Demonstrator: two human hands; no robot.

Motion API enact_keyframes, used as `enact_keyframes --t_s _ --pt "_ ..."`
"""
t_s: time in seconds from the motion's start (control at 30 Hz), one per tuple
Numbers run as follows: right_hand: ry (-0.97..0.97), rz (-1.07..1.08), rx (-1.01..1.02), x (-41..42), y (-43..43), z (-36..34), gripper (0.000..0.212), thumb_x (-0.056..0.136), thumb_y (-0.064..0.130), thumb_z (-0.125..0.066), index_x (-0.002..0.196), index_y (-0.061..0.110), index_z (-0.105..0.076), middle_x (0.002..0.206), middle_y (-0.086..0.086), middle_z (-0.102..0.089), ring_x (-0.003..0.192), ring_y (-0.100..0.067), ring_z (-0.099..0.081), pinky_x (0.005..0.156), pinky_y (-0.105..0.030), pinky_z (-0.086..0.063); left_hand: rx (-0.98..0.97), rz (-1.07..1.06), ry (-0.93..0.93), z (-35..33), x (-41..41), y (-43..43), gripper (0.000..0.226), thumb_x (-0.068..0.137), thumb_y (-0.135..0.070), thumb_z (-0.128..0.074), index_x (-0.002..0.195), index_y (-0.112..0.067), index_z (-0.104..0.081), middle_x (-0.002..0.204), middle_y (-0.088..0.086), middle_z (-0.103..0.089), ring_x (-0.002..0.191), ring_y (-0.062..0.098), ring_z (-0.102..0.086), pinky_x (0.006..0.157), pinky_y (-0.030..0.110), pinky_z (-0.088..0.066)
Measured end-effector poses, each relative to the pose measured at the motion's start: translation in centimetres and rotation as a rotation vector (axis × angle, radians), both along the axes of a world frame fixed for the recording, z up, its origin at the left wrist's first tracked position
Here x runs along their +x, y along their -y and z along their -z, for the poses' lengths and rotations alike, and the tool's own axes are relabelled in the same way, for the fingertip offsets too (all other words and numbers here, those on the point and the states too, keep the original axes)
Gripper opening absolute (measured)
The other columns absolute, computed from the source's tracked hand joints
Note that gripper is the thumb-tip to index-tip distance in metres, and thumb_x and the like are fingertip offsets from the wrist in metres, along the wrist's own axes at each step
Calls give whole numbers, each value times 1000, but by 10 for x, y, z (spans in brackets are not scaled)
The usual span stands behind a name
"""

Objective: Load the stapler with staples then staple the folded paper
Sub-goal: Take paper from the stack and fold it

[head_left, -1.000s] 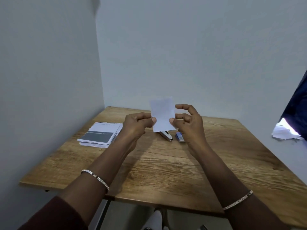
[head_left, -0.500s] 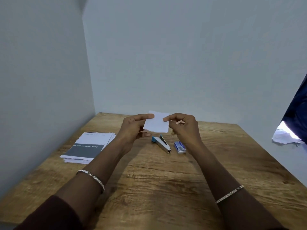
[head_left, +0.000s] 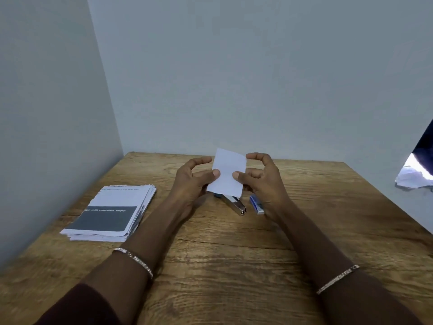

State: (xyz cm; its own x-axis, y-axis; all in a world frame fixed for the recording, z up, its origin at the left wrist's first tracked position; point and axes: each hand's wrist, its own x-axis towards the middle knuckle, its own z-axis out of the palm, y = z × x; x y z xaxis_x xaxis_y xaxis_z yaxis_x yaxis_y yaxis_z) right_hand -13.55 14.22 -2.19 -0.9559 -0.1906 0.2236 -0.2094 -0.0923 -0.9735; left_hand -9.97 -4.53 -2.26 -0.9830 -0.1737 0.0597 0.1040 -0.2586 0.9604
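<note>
Grip, head view: folded paper (head_left: 228, 170) is pinched at its side edges between left hand (head_left: 191, 184) and right hand (head_left: 266, 181), above the stapler (head_left: 236, 205) on the worktop (head_left: 234, 266). Judged light, limp and easily creased; best held near the edges.

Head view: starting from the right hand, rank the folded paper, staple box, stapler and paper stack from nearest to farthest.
1. folded paper: pinched by the right hand itself.
2. staple box: on the table, right beside that hand's wrist.
3. stapler: just left of the box, under the paper.
4. paper stack: far left, beyond the left hand.
</note>
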Motion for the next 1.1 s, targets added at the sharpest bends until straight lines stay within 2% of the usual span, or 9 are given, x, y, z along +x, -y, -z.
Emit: enact_keyframes --t_s 0.2,0.27,0.4,0.53,0.63,0.73,0.87,1.0,1.1 --pt "-45 -15 29 -1 -4 2 34 82 11 -80 111 18 -62 93 -8 -80 85 -26 -78 64 -35 -62 -198 32 -7 7 1 -1 17 87 -18 -77 103 -12 -75 86 12 -81 68 19 -73 55 26 -56" --pt "-64 -23 13 -1 -5 2 27 83 8 -78 105 16 -66 90 -7 -81 83 -25 -78 61 -32 -61 -153 44 -15 6 1 -3 16 88 -12 -74 105 -10 -75 84 9 -81 64 16 -73 53 23 -56" --pt "-102 -12 20 -2 -3 -1 16 83 -1 -75 84 15 -72 80 -4 -78 77 -20 -76 61 -28 -61 -76 71 -27 4 1 0 15 90 -2 -68 102 -9 -75 83 11 -79 72 23 -74 60 29 -62" --pt "-146 -37 31 -1 -2 -3 17 84 -7 -69 84 7 -77 90 -7 -78 85 -20 -76 71 -26 -61 -46 93 -27 2 1 1 17 88 2 -66 87 -10 -79 80 17 -73 69 23 -67 60 29 -62" --pt "-176 -30 67 0 -2 -5 18 85 -8 -69 83 7 -78 92 -5 -78 86 -14 -76 71 -22 -60 -28 100 -17 4 0 1 28 94 3 -54 81 -9 -76 72 6 -75 60 13 -70 57 26 -61" --pt "-226 26 129 -2 -3 -4 21 87 -9 -65 86 7 -79 97 -10 -78 95 -20 -75 80 -32 -62 10 105 6 4 -2 2 29 95 -3 -54 80 -10 -78 81 6 -78 69 17 -75 58 27 -61" --pt "-294 61 212 -1 -3 -3 29 88 -13 -59 88 7 -80 100 -11 -78 100 -20 -73 91 -44 -59 15 108 0 6 -3 2 2 85 -13 -76 86 -11 -75 82 7 -76 70 18 -73 60 27 -62" --pt "-322 68 242 1 -4 -4 35 85 -15 -57 85 11 -81 98 -8 -78 97 -16 -73 89 -46 -59 12 97 -3 7 0 0 24 82 -2 -78 104 -6 -69 78 14 -78 65 19 -74 54 25 -60" --pt "-296 80 246 0 -5 -4 33 87 -11 -54 85 8 -81 100 -8 -78 94 -31 -71 84 -58 -56 42 89 -2 4 2 -2 32 82 0 -77 112 -3 -67 79 16 -79 69 21 -76 56 26 -60"
